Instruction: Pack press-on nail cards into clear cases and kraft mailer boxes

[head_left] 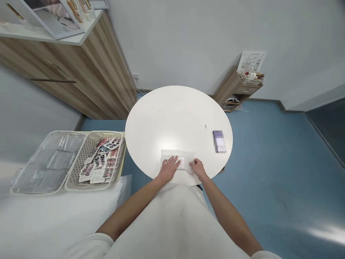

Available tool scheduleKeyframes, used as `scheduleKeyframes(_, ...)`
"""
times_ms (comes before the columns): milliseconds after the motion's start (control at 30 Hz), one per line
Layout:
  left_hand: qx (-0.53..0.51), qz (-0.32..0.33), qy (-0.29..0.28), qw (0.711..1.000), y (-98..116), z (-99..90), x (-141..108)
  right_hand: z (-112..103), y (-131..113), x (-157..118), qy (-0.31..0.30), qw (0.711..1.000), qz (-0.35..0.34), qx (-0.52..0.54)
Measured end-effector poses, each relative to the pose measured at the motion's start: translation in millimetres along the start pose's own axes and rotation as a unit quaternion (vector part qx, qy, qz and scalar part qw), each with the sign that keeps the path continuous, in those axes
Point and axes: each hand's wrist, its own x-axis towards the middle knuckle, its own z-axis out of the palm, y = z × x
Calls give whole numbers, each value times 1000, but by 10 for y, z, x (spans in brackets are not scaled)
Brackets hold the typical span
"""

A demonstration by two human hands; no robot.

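While the left hand (pixel 168 169) lies spread and released on one white packet (pixel 185 162) near the table's (pixel 178 118) close edge, the right hand (pixel 197 167) pinches its right end; uneven pulling could crease or tear it. Two baskets (pixel 121 154) sit at left; farther out lies one purple item (pixel 219 141).

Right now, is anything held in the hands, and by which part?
The right hand seems to pinch the white sheet at its right end; the left hand lies spread on it, near the left end.
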Motion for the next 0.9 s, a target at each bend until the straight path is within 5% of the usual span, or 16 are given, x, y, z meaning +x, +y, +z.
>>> scheduleKeyframes(133,-24,25,-6,999,135,1,122,-10,-52,-67,-2,999,-26,44)
scheduleKeyframes(333,-62,-6,9,998,202,-49,76,126,-181,-90,-138,988,-41,60)
scheduleKeyframes(633,-39,65,-20,997,187,-50,-139,43,-223,84,-130,989,-58,-41)
scheduleKeyframes(767,-54,62,-47,996,159,-68,-102,10,-198,28,-68,976,-128,-164)
scheduleKeyframes(900,-85,69,-73,991,103,-121,-133,50,-194,-35,-107,916,-160,-352)
